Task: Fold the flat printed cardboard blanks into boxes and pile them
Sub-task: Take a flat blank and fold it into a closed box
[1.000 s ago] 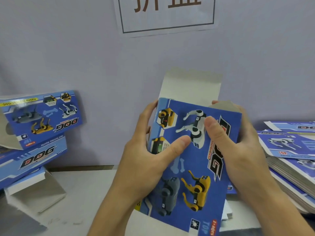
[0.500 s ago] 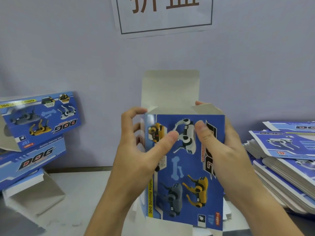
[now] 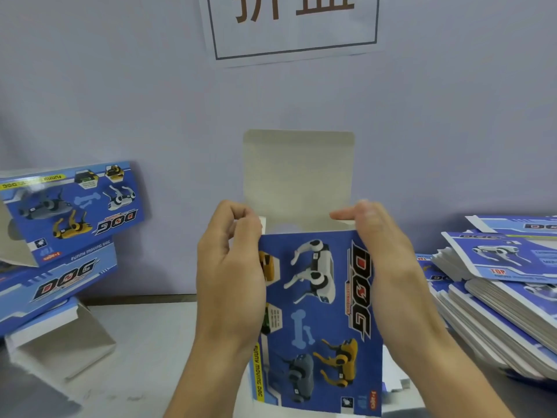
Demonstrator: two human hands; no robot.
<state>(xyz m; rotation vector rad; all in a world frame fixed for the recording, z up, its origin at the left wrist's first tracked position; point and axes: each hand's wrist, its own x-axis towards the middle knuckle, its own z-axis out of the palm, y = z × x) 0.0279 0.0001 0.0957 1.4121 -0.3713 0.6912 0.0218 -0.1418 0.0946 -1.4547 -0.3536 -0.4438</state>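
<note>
- A blue printed box (image 3: 319, 312) stands upright at centre, held above the grey tabletop (image 3: 144, 342), its grey lid flap (image 3: 298, 176) raised.
- The left hand (image 3: 232, 273) grips the box's left top edge, fingers curled.
- The right hand (image 3: 382, 254) holds the right edge, pressing a side flap inward.
- Folded boxes (image 3: 60, 236) are piled at left.
- Flat blanks (image 3: 497, 282) are stacked at right.

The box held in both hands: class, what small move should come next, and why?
Probably fold the two side flaps inward. The box is already opened out, its grey lid flap stands upright, and the left hand and right hand have fingers at the top corners.
</note>
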